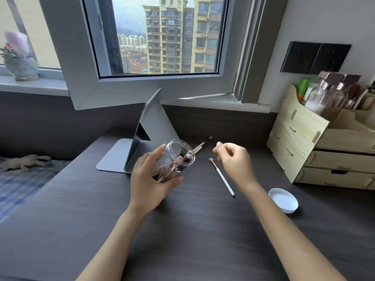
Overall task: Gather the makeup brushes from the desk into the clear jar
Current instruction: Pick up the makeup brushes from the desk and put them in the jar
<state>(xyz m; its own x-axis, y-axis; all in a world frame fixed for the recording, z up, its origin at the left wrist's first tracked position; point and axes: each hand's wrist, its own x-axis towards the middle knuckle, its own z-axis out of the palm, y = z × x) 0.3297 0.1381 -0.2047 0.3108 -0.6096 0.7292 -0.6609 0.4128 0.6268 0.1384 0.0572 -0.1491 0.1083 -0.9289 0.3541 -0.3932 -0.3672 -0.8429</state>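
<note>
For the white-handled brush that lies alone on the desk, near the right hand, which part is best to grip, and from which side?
Grip the white-handled brush at the middle of its white handle, coming from above with the right hand. It lies flat on the desk, bristles pointing away, with bare surface on both sides, so fingertips can probably pinch across the thin shaft. The left hand holds the clear jar.

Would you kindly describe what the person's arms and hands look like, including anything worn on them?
Both forearms are bare up to the frame's lower edge, with no sleeves visible. The left hand and right hand wear no gloves, and no rings, watch or bracelets are visible. The right hand is slightly blurred.
</note>
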